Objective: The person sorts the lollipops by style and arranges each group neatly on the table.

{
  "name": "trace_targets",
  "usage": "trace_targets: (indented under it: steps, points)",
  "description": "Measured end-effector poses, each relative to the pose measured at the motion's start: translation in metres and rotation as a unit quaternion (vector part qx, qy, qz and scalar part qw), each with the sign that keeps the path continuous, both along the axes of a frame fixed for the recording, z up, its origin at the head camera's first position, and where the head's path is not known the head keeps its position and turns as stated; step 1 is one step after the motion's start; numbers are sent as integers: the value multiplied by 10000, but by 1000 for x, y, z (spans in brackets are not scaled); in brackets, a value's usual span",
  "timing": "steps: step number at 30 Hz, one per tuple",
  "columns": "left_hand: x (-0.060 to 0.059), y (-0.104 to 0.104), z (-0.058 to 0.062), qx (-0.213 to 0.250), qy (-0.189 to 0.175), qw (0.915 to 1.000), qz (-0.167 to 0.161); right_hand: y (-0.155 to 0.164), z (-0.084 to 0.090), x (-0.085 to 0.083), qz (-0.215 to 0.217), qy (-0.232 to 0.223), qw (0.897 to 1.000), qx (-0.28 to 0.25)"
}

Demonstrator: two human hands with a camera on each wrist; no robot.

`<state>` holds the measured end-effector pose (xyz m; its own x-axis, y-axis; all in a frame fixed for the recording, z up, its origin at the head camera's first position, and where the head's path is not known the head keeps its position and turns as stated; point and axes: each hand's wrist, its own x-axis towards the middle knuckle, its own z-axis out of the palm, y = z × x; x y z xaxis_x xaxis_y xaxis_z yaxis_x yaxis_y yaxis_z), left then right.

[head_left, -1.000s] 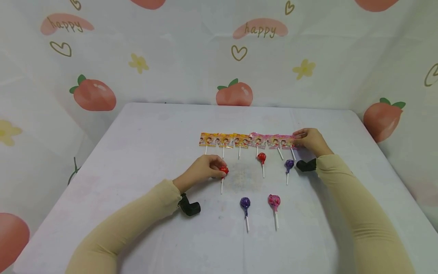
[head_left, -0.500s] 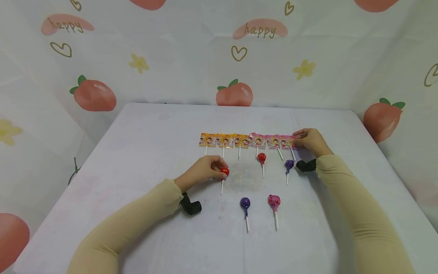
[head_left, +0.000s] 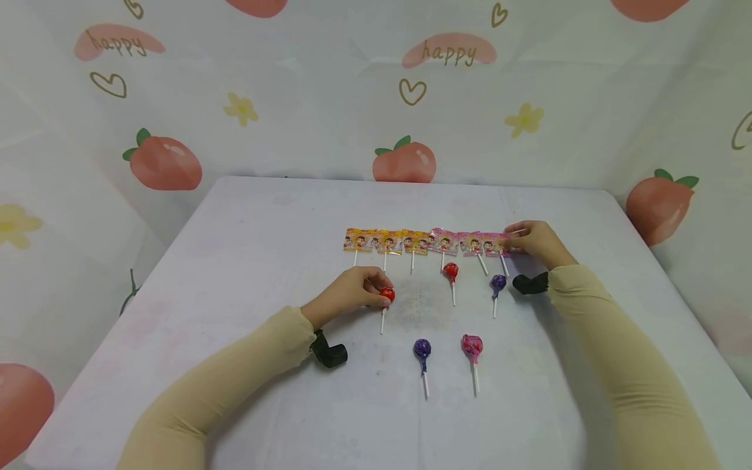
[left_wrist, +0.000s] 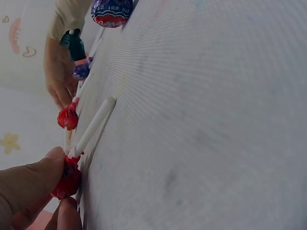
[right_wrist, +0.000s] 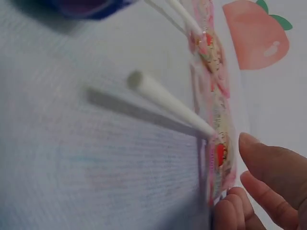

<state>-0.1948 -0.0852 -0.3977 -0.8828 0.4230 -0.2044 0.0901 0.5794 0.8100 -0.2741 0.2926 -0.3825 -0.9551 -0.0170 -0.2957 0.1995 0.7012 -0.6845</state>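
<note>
My left hand (head_left: 352, 290) pinches the head of a red-wrapped lollipop (head_left: 386, 295) between thumb and fingers. In the left wrist view its white stick (left_wrist: 96, 125) slants down to the tabletop. My right hand (head_left: 537, 243) is at the right end of a row of flat, bagged lollipops. Its fingertips (right_wrist: 230, 211) touch the edge of the last pink packet (right_wrist: 221, 153), while the thumb stays a little apart above it. Left of this are two more pink packets (head_left: 443, 241) and several yellow ones (head_left: 388, 242), sticks pointing toward me.
Another red lollipop (head_left: 450, 270) and a purple one (head_left: 498, 282) lie in front of the row. Closer to me lie a second purple lollipop (head_left: 422, 348) and a pink one (head_left: 472, 344). A patterned cloth (head_left: 317, 98) hangs behind the white table (head_left: 264, 215).
The left hand and its red lollipop have shifted very slightly toward me and to the right. The right hand stays at the last pink packet, and the other lollipops lie as before.
</note>
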Motion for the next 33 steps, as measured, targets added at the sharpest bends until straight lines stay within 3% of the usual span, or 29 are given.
trace_targets:
  steps: [8, 18, 24, 33]
  points:
    - [-1, 0, 1, -30, -12, 10000, 7, 0, 19, 7, -77, -16, 9983, -576]
    - [-2, 0, 0, -85, -45, 9999, 38, -32, 45, 33, 318, 1077, 9826, -1482]
    - [-1, 0, 0, -128, -26, 9999, 11, -58, 38, 48, 683, 1281, 9747, -1697]
    - [-1, 1, 0, -130, -22, 9999, -1, -78, 14, 61, 1234, 917, 9785, -1378]
